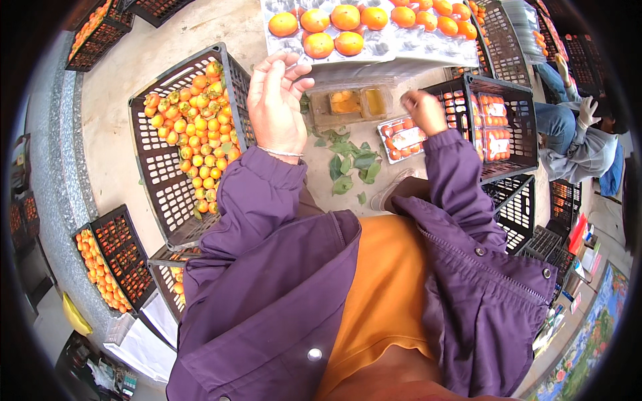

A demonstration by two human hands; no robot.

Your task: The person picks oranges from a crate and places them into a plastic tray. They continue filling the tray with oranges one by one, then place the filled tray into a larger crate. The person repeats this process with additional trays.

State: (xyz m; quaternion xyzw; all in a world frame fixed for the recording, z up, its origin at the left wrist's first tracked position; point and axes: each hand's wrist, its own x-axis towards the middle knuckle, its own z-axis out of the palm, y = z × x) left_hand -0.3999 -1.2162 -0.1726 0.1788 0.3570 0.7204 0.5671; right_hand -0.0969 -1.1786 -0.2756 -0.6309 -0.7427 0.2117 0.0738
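My left hand (278,105) is raised, palm up and fingers apart, with nothing in it. It is just below a white moulded tray (373,51) holding rows of orange persimmons (318,45). To its left, a black plastic crate (173,210) holds many loose persimmons (200,135), some with green calyxes. My right hand (425,110) has its fingers curled and slightly blurred; no object shows in it. Under it on the floor lies a clear, labelled pack of persimmons (402,139). Right of that hand is a black crate (516,105) with similar packs (496,145) inside.
Green leaves (351,159) lie scattered on the concrete floor. Two small containers of amber stuff (361,102) sit in a shallow tray before me. Another crate of persimmons (108,260) stands at left. At right is a person in gloves (584,140) among more crates.
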